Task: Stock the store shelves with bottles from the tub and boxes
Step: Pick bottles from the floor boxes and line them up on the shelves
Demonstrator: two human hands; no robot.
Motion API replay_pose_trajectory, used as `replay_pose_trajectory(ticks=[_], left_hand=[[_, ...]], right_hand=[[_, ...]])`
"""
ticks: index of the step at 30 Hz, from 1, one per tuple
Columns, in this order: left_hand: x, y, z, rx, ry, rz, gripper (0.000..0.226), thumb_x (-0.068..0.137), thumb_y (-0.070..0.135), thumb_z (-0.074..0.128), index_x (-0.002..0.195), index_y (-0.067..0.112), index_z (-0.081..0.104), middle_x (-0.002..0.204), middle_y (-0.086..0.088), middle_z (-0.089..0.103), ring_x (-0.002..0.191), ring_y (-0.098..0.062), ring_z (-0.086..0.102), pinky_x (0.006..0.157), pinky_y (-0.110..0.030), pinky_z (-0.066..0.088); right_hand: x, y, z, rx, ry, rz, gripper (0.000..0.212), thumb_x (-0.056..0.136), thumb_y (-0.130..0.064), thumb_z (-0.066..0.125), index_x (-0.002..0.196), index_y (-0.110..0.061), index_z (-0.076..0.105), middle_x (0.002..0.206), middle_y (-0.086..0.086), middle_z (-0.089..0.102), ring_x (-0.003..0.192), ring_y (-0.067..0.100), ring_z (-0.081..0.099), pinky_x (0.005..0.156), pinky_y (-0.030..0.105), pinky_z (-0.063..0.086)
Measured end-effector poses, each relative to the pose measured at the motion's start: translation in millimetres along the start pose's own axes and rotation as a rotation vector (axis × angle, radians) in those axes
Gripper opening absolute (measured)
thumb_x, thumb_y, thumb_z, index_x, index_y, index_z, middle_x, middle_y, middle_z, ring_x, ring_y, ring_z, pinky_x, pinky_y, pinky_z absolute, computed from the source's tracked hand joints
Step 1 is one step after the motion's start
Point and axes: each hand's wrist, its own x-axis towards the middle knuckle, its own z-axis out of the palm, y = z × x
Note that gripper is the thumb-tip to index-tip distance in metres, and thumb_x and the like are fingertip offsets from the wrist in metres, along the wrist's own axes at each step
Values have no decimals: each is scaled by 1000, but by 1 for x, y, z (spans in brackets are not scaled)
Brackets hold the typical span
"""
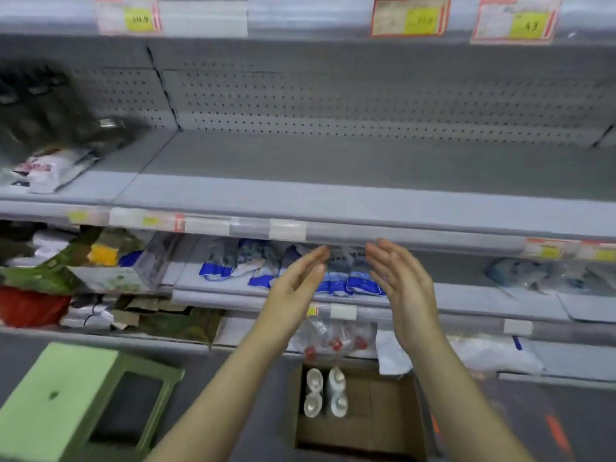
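Note:
An open cardboard box (386,418) stands on the floor below me with several white bottles (326,391) upright in its left part. My left hand (296,281) and my right hand (400,278) are both raised in front of the lower shelf (466,296), palms facing each other, fingers straight, nothing in either. Between and behind the hands lie blue-and-white packets (233,265) on that shelf. The wide grey shelf (366,168) above them is bare in the middle. The frame is blurred.
A green plastic stool (66,398) stands on the floor at the lower left. Bags and cartons (110,261) crowd the left ends of the shelves. A clear bag of red-capped bottles (333,338) lies on the bottom shelf. Price tags (515,20) hang above.

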Motion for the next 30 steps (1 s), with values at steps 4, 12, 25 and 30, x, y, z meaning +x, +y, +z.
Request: replay_pose_trajectory(ticks=[4,12,25,30], left_hand=[[-13,-45,-13,5,-61,-105,31,99,23,51,130,28,56,130,17,60,117,13,52,95,-5,40],[-53,-141,-21,19,-30,-401,26,98,16,53,121,27,59,115,21,62,102,21,55,80,1,40],[-64,-324,16,212,-33,-692,39,97,25,56,135,17,55,123,6,62,119,-8,56,101,-18,41],[-59,-391,39,181,-23,-773,41,97,22,57,137,16,53,125,4,60,116,-7,54,109,-30,39]], right_hand=[[-17,42,-6,-32,69,93,19,98,-17,50,107,-18,67,113,4,72,110,17,66,98,35,48],[-47,142,-45,-96,206,308,19,99,-17,49,108,-14,66,118,10,70,113,20,65,97,32,48],[-53,288,-120,-221,299,582,39,102,-8,42,138,-19,50,109,4,70,106,13,66,97,29,48],[-45,355,-152,-284,341,728,36,99,-14,50,135,-15,52,128,12,63,114,25,62,103,36,45]])
